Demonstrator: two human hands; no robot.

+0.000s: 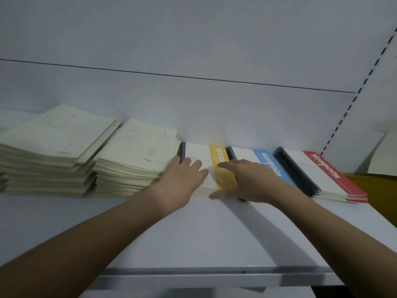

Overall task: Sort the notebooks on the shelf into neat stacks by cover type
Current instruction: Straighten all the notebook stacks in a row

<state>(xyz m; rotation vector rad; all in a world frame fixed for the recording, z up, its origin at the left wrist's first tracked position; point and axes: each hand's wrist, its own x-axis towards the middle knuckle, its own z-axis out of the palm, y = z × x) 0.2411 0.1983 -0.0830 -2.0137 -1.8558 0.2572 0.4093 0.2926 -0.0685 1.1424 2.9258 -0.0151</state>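
The red band (335,175) on the stack at the shelf's right end carries white lettering reading "Notebook", seen upside down; the blue band (271,164) on the next stack bears the same word, partly covered; the yellow band (219,158) shows only its first letters; marks on the cream covers (137,143) at the left are too faint to read.

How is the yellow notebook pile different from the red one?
The yellow-striped stack has both hands on it, left hand and right hand; the red-striped stack is untouched. Yellow sits mid-shelf; red sits at the right end. Both have white covers, dark spines and a coloured stripe.
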